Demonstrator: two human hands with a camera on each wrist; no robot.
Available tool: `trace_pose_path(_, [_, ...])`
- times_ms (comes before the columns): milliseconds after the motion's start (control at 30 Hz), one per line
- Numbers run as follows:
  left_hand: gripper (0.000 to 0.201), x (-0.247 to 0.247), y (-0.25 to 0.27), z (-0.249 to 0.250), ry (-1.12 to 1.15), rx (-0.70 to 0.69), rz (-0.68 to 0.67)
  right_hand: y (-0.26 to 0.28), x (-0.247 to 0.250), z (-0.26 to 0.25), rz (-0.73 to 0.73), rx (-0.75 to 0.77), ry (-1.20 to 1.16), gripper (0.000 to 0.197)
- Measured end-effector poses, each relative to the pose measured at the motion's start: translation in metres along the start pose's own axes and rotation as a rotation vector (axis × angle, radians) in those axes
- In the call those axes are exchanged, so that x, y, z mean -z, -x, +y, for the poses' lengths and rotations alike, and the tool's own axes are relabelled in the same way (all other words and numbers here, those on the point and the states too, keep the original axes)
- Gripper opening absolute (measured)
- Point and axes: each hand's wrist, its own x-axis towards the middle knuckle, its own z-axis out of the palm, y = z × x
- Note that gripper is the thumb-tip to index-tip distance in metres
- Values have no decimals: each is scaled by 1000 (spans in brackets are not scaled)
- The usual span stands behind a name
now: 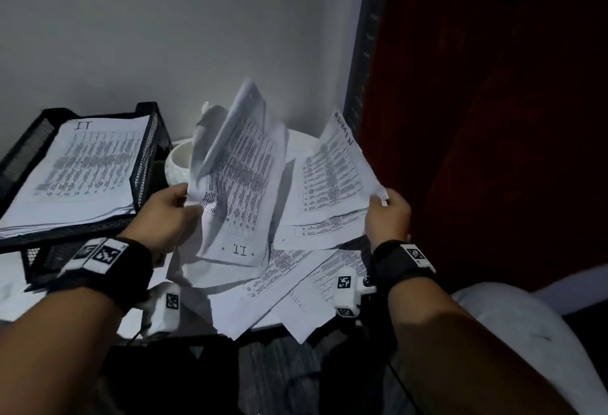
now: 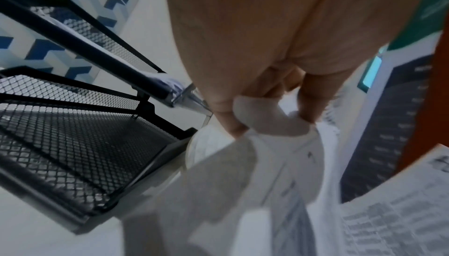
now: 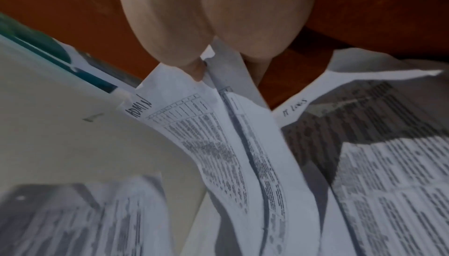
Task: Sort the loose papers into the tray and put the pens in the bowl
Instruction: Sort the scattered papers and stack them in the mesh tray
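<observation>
Both hands pinching paper: left hand (image 1: pixel 171 209) clamps the corner of a floppy IT sheet (image 1: pixel 243 184), right hand (image 1: pixel 386 214) nips the ADMIN sheet (image 1: pixel 335 174) by its edge. Loose pile (image 1: pixel 296 283) sprawls over the table lip; tray (image 1: pixel 144 151) sits left, already stacked, bowl (image 1: pixel 179 164) behind. Risk: thin corner grips could slip or tear, and dragging sheets may sweep the overhanging pile off. Pens not visible.

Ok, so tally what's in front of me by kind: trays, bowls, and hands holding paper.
Black mesh tray: 1
White bowl: 1
Hands gripping paper: 2, left hand and right hand
Total: 4
</observation>
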Motion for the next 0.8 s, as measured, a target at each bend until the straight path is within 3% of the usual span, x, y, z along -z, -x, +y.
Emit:
trace_pose_path(100, [27, 17, 2, 14, 103, 8, -45, -1, 7, -12, 8, 68, -84, 18])
trace_pose_path(233, [24, 33, 10, 28, 148, -12, -137, 0, 15, -23, 18, 40, -257, 24])
trace_pose_path(333, [25, 29, 15, 26, 132, 13, -122, 7, 16, -28, -126, -90, -391, 27])
trace_pose_path(400, [15, 25, 15, 17, -22, -3, -30, 15, 15, -29, -251, -162, -446, 28])
trace_pose_path(467, [9, 22, 12, 8, -142, -19, 58, 22, 15, -27, -372, -206, -449, 28])
trace_pose_path(533, [7, 20, 12, 4, -162, -6, 64, 29, 15, -25, -488, -216, -419, 27])
trace_pose_path(700, [13, 11, 13, -2, -66, 96, -110, 33, 8, -20, -636, -298, -367, 29])
trace_pose_path(800, [24, -4, 15, -7, -65, 112, -166, 31, 1, -15, -583, -324, -354, 28])
